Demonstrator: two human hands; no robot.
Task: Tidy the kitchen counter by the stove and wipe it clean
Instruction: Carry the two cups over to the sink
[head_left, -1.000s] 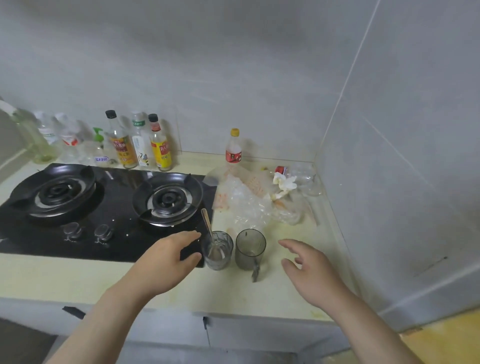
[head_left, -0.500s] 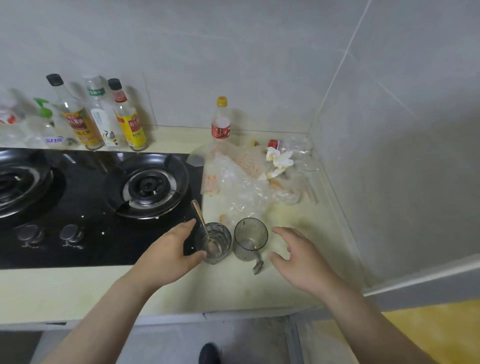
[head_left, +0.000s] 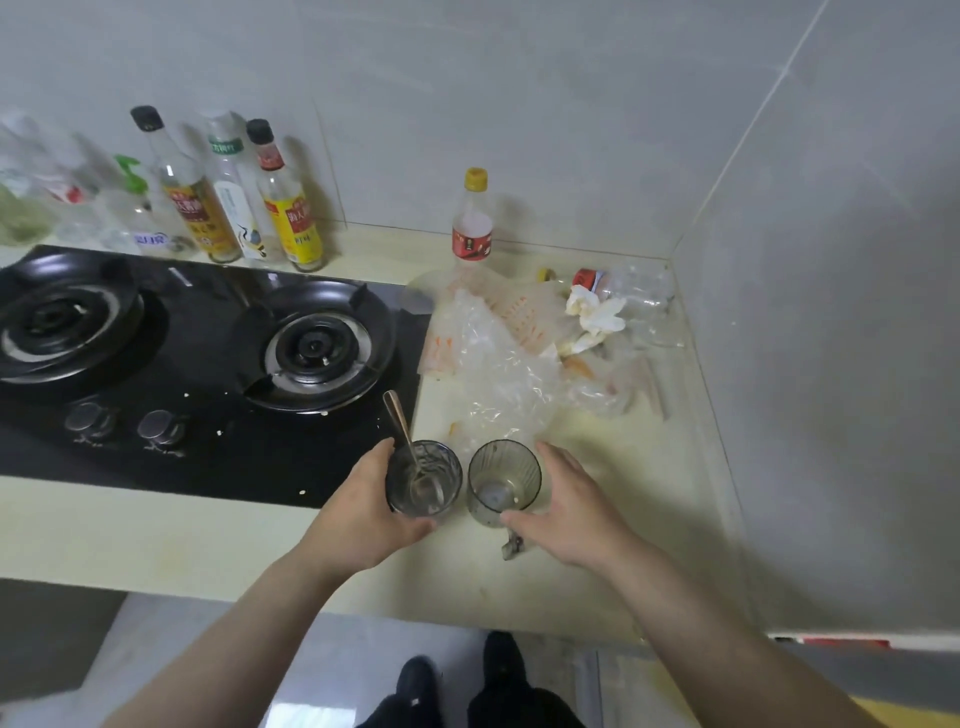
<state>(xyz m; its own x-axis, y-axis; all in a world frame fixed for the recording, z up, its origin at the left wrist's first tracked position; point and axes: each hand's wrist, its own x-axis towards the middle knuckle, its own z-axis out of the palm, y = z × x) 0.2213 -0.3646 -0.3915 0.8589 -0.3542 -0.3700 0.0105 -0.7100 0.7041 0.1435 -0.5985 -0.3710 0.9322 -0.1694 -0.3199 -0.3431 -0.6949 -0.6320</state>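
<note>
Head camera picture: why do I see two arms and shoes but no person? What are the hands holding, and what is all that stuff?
The camera sits on a person's head and looks down, so you see what they see: their own arms, and their shoes on the floor. This is the only view. There is no machine here, just two bare hands. The left hand curls round a glass with a metal spoon in it. The right hand cups a ribbed glass beside it; I cannot tell if it grips it. Both glasses stand on the pale counter. To the left is a black gas stove, with sauce bottles along the wall. Behind the glasses lie crumpled plastic bags and a tissue.
</note>
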